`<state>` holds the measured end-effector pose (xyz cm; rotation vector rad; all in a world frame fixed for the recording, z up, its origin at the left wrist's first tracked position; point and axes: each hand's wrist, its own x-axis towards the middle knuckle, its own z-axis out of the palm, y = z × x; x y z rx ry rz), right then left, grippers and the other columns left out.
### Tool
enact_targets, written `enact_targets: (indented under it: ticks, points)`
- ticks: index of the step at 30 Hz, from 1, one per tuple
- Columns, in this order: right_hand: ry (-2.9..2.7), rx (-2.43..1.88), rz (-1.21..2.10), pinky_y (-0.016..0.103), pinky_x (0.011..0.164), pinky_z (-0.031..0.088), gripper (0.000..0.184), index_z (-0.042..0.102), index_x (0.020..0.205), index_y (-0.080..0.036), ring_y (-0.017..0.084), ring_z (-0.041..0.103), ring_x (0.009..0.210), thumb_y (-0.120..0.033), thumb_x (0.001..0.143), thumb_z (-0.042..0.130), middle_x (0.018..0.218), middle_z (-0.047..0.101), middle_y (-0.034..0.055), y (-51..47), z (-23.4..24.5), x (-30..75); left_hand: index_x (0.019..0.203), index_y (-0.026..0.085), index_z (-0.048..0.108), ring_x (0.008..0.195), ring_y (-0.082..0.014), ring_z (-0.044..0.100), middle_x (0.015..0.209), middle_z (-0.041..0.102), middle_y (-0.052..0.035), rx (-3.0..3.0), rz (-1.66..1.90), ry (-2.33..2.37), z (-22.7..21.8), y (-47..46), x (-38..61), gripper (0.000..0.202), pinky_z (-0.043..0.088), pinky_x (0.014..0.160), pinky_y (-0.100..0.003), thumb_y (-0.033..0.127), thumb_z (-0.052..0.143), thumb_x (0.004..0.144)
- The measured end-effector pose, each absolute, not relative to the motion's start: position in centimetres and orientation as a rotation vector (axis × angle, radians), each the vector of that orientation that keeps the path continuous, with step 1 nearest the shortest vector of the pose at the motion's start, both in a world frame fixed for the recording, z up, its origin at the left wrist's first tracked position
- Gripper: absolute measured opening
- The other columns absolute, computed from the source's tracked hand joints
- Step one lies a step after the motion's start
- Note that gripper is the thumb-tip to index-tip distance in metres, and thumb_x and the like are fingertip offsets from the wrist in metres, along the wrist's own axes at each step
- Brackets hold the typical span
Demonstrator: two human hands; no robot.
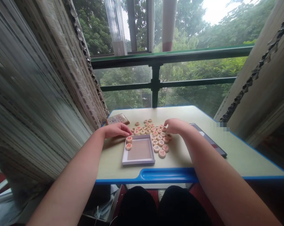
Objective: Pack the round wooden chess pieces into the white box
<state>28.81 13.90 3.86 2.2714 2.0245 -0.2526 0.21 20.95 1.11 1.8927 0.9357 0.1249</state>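
A shallow white tray [138,162] lies on the desk in front of me, with two round wooden game pieces [129,142] in its far left corner. Several more wooden discs [156,135] with red or dark characters lie loose beyond and right of the tray. My left hand [117,129] rests just behind the tray's far left corner, fingers curled down beside the pieces there. My right hand [176,125] hovers over the loose discs, fingertips pinched at one of them; whether it is lifted I cannot tell.
The desk [240,157] is cream with a blue rim and a blue groove at the near edge. A wooden lid or box [117,119] sits at the far left corner. A dark tablet [211,141] lies to the right. Window railing and curtains surround the desk.
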Motion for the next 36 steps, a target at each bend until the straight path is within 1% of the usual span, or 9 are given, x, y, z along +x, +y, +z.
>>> enact_targets:
  ticks: [5, 10, 14, 17, 20, 23, 26, 31, 36]
  points:
    - [2.061, 2.227, -0.257, 0.030, 0.067, 0.045, 0.037, 0.064, 0.105, -0.016, 0.025, 0.060, 0.088, -0.028, 0.071, 0.057, 0.100, 0.066, 0.0117, 13.9, 3.7, 28.6, 0.090, 0.020, 0.070, 0.095, -0.0183, 0.057, 0.095, 0.068, -0.0028, 1.892, 0.131, 0.937, 1.0, 21.0, 0.2, 0.032, 0.042, 0.087, -0.026, 0.039, 0.070, 0.063]
    - [2.223, 2.323, -0.323, 0.025, 0.072, 0.045, 0.054, 0.051, 0.123, -0.018, 0.020, 0.059, 0.093, -0.021, 0.070, 0.056, 0.114, 0.060, 0.0086, 14.7, 2.9, 28.9, 0.089, 0.020, 0.070, 0.094, -0.0180, 0.058, 0.095, 0.068, -0.0031, 1.889, 0.130, 0.924, 1.0, 21.0, 0.2, 0.032, 0.043, 0.086, -0.026, 0.039, 0.069, 0.063]
    - [2.281, 2.286, -0.378, 0.024, 0.070, 0.043, 0.039, 0.062, 0.109, -0.022, 0.019, 0.059, 0.089, -0.018, 0.072, 0.052, 0.107, 0.064, 0.0052, 15.1, 2.4, 28.8, 0.090, 0.021, 0.070, 0.095, -0.0182, 0.057, 0.096, 0.068, -0.0028, 1.900, 0.117, 0.943, 1.2, 20.8, 0.3, 0.032, 0.042, 0.087, -0.026, 0.039, 0.069, 0.063]
    - [2.278, 2.313, -0.355, 0.024, 0.067, 0.042, 0.034, 0.065, 0.102, -0.019, 0.020, 0.059, 0.084, -0.020, 0.071, 0.053, 0.099, 0.066, 0.0068, 15.2, 2.3, 28.7, 0.090, 0.021, 0.070, 0.096, -0.0187, 0.057, 0.095, 0.068, -0.0028, 1.904, 0.123, 0.953, 1.2, 20.7, 0.3, 0.033, 0.042, 0.088, -0.027, 0.039, 0.070, 0.062]
    - [2.329, 2.334, -0.320, 0.025, 0.067, 0.043, 0.033, 0.066, 0.099, -0.017, 0.021, 0.058, 0.086, -0.024, 0.069, 0.057, 0.102, 0.063, 0.0097, 15.3, 2.2, 28.9, 0.089, 0.021, 0.070, 0.096, -0.0190, 0.057, 0.095, 0.068, -0.0030, 1.914, 0.131, 0.951, 1.2, 20.7, 0.3, 0.034, 0.041, 0.088, -0.027, 0.041, 0.070, 0.062]
    - [2.368, 2.440, -0.306, 0.025, 0.071, 0.044, 0.039, 0.062, 0.108, -0.017, 0.020, 0.057, 0.090, -0.025, 0.071, 0.056, 0.114, 0.057, 0.0107, 15.7, 1.7, 29.2, 0.090, 0.021, 0.070, 0.097, -0.0191, 0.057, 0.096, 0.068, -0.0029, 1.916, 0.129, 0.945, 1.2, 20.7, 0.3, 0.036, 0.041, 0.088, -0.027, 0.042, 0.069, 0.061]
    - [2.400, 2.455, -0.230, 0.024, 0.083, 0.041, 0.039, 0.061, 0.111, -0.019, 0.020, 0.053, 0.103, -0.018, 0.074, 0.052, 0.119, 0.056, 0.0073, 16.3, 1.1, 29.4, 0.090, 0.021, 0.070, 0.097, -0.0188, 0.057, 0.096, 0.068, -0.0023, 1.915, 0.122, 0.943, 1.2, 20.8, 0.3, 0.035, 0.041, 0.089, -0.026, 0.042, 0.069, 0.062]
    - [2.461, 2.346, -0.232, 0.025, 0.081, 0.041, 0.033, 0.064, 0.108, -0.022, 0.018, 0.056, 0.097, -0.022, 0.081, 0.045, 0.105, 0.065, 0.0048, 16.8, 0.3, 29.8, 0.090, 0.021, 0.070, 0.096, -0.0191, 0.057, 0.097, 0.068, -0.0030, 1.905, 0.107, 0.937, 1.1, 20.9, 0.3, 0.035, 0.041, 0.088, -0.026, 0.041, 0.069, 0.062]
    - [2.427, 2.380, -0.244, 0.023, 0.068, 0.042, 0.024, 0.066, 0.093, -0.019, 0.016, 0.059, 0.080, -0.028, 0.078, 0.051, 0.092, 0.068, 0.0057, 16.6, 0.5, 29.7, 0.091, 0.021, 0.070, 0.099, -0.0195, 0.056, 0.098, 0.068, -0.0033, 1.900, 0.119, 0.922, 1.1, 20.9, 0.3, 0.036, 0.040, 0.089, -0.026, 0.041, 0.070, 0.062]
